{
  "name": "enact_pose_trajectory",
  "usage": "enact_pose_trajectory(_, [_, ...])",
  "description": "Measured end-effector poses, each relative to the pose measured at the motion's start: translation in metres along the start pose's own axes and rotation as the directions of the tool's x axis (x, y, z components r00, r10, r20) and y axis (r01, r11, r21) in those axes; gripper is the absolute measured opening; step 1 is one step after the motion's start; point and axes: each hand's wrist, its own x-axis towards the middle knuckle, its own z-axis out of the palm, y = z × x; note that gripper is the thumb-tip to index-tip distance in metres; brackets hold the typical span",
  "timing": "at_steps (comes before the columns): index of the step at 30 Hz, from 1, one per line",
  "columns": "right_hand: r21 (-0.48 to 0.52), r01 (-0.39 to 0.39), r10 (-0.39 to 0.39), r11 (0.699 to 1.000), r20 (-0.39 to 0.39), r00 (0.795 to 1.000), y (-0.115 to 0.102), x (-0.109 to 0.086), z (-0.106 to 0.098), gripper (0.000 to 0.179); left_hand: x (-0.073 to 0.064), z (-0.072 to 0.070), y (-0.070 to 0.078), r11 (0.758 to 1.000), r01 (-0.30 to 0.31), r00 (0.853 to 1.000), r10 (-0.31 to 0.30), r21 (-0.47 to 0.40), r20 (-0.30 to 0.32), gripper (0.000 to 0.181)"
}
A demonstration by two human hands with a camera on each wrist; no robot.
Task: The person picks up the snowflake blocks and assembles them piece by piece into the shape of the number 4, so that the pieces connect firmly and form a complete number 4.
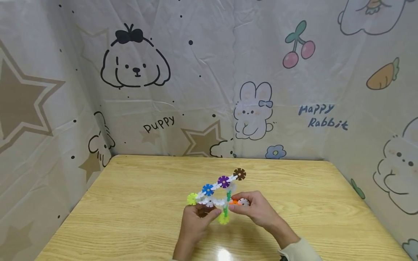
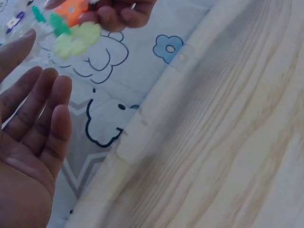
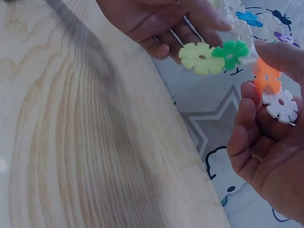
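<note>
A model made of interlocking notched plastic discs (image 1: pixel 223 182) is held up over the table between both hands. A slanting row of yellow-green, blue, purple and brown discs joined by white ones runs along its top. My left hand (image 1: pixel 195 224) holds the white lower part at the left, thumb in front; its contact is partly hidden. My right hand (image 1: pixel 258 210) pinches an orange disc (image 3: pixel 267 78) between thumb and fingers, with a white disc (image 3: pixel 281 105) beside it. Green discs (image 3: pixel 231 55) form an upright that ends in a yellow-green disc (image 3: pixel 202 58) at the bottom.
Beneath the hands lies a wood-grain table (image 1: pixel 137 217). A cloth curtain (image 1: pixel 202 65) printed with animals, stars and fruit hangs behind its back edge and along the sides.
</note>
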Motion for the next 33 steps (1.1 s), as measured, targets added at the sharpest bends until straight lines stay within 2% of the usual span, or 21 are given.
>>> enact_pose_trajectory(5, [0.003,-0.017,0.017,1.0,-0.014,1.0,0.0,-0.003,-0.006,0.042,0.002,-0.01,0.003,0.999,-0.017,1.0,0.016,0.043,0.013,0.017])
enact_pose_trajectory(7, [0.005,-0.023,0.023,1.0,-0.02,1.0,0.001,-0.005,-0.009,0.041,0.004,-0.014,0.004,0.998,-0.043,0.999,0.042,0.056,0.013,0.017])
enact_pose_trajectory(13, [-0.013,-0.021,0.021,1.0,-0.006,1.0,0.004,-0.009,-0.013,0.037,0.006,-0.02,0.008,0.996,-0.066,0.998,0.065,0.054,0.018,0.027])
enact_pose_trajectory(18, [-0.034,-0.004,0.004,0.999,0.008,1.0,0.007,-0.011,-0.015,0.033,0.006,-0.024,0.011,0.988,-0.067,0.998,0.066,0.14,0.012,0.027])
enact_pose_trajectory(27, [-0.04,-0.021,0.022,0.999,0.011,1.0,0.012,-0.016,-0.018,0.036,0.007,-0.023,0.012,0.978,-0.022,0.999,0.012,0.209,0.05,0.022])
enact_pose_trajectory(33, [-0.073,-0.044,0.044,0.996,0.005,0.999,0.019,-0.018,-0.021,0.035,0.006,-0.02,0.008,0.957,-0.011,0.998,-0.008,0.29,0.064,0.022])
